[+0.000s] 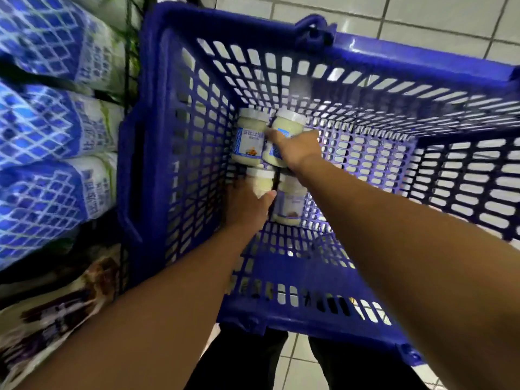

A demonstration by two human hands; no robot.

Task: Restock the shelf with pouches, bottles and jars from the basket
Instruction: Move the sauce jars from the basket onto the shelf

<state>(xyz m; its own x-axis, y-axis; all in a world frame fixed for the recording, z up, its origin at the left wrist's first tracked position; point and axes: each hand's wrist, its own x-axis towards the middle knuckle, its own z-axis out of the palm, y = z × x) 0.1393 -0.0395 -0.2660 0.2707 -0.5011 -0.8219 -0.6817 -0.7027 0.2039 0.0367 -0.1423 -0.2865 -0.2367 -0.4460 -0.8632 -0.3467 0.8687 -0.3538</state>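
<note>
A blue plastic basket (422, 54) stands on a white tiled floor (436, 12) beside a shelf stacked with blue-and-white pouches (42, 128) and, lower down, a brown pouch (56, 305). Both bare arms reach inside. Four white-lidded jars lie clustered on the basket's floor at its far left corner. The right hand (298, 149) grasps the far right jar (289, 123); the left hand (249, 205), though blurred, appears to grip the near left jar (260, 181).

The single head view looks steeply down, close above the blue basket (309, 277).
</note>
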